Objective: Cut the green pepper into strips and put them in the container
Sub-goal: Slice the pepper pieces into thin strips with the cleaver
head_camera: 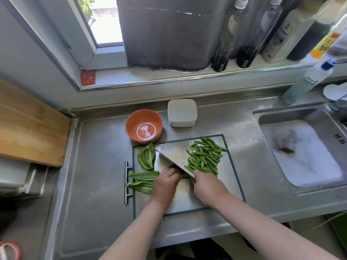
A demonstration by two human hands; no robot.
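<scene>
Far edge: round orange ceramic bowl (143,126) and white square plastic container (182,113) standing side by side; narrow gap between
Left: bare grey steel counter (99,156); free
Right: foam-filled steel sink (304,152), near

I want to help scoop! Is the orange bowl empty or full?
Empty. The orange bowl shows only its bare, shiny bottom; the pepper strips lie piled on the cutting board.

wide flat green pepper pieces (146,156) (144,175) (139,186): 3 in the open at centre-left, 1 more mostly hidden under left hand (165,182) | heap of thin green pepper strips (204,156): 1, strips uncountable | broad steel cleaver (174,154): 1 | steel cutting board (230,175): 1 | round orange bowl (134,120): 1 | square white plastic container (182,112): 1 | hands: 2, with right hand (206,186)
</scene>
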